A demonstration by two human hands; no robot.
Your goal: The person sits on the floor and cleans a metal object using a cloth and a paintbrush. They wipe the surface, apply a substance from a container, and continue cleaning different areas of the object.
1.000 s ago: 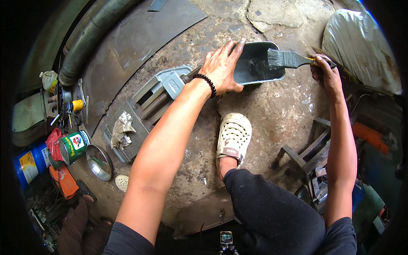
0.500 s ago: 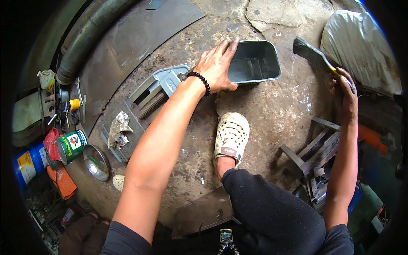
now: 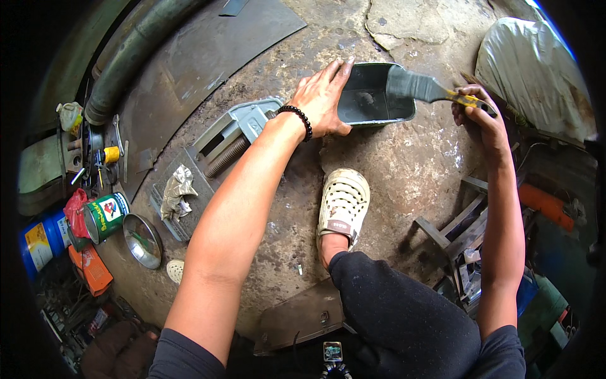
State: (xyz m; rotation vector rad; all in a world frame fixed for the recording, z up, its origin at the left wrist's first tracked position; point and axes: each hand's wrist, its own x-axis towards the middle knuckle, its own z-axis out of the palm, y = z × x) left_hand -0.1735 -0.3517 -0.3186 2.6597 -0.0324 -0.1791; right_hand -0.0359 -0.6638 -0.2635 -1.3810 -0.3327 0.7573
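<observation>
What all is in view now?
Box: 1, dark grey, upper centre
Paintbrush: 1, grey and yellow, box's right end
Bench vise: 1, grey, left of box
Pipe: 1, grey, upper left
Large metal sheet: 1, grey, upper left
Cover: 1, silver, upper right
Bowl: 1, silver, left
Can: 1, green, left
Bucket: 1, blue, far left
Metal frame: 1, grey, lower right
Clogs: 2, cream, centre, left
Clutter: uncounted, dark, lower left
Bracelet: 1, black, left wrist
Left hand: 1, on box
Right hand: 1, holding paintbrush
</observation>
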